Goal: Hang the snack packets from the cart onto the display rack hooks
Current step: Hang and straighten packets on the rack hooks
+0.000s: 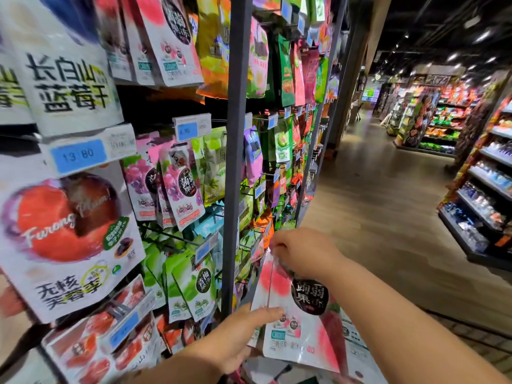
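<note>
The right hand [302, 253] is low down, just right of the display rack's dark upright post [235, 134]. Its fingers are curled and pinch the top edge of a pink-and-white snack packet [299, 322]. The packet hangs down from that grip with its long axis close to vertical. Its top points up to the hand, and its bottom edge swings a little to the right and nearer the viewer. The printed face, with a black round label of white characters, is turned towards the viewer. A vertical line runs down the packet's left part, but it is unclear whether this is a fold or the edge of a second packet.

The left hand [241, 336] reaches in from the near left. One straight digit lies on the front of the packet's lower left part. The other fingers are hidden behind the packet, so it is impossible to tell whether this hand grasps it or only steadies it.

The packet's top is level with the lower hooks of the right bay, just below an orange packet [263, 223] hanging there. Left of the post hang green packets [191, 286] and a big plum packet [69, 231] under a blue price tag [79, 155] reading 13.80. To the far right a wooden aisle floor [388, 217] runs towards stocked shelves [484, 189].
</note>
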